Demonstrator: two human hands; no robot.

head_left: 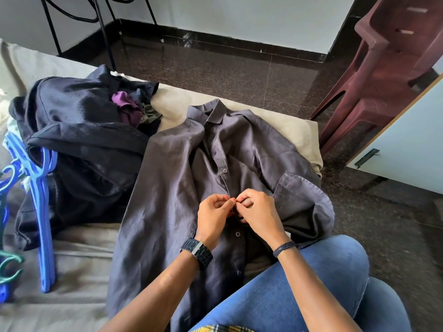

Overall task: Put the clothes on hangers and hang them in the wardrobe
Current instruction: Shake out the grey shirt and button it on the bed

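1. Bed [79, 267]: the grey shirt [167, 188] lies flat on it, front up and collar away from the person. If it is pulled toward the knee, it may slide off the edge and drag the placket out of line.
2. Pile of dark clothes [79, 130]: this sits to the left, touching the shirt's sleeve side. Lifting the shirt carelessly may snag and tumble it.
3. Blue hangers [43, 200]: these lie at the far left, partly under the pile. Reaching for one may disturb the stack.
4. Left hand [213, 216] and right hand [259, 212]: both pinch the placket at mid-chest, fingertips together, apparently working a button. Judgement: uneven edges may pair the button with the wrong hole, so the shirt hangs skewed.
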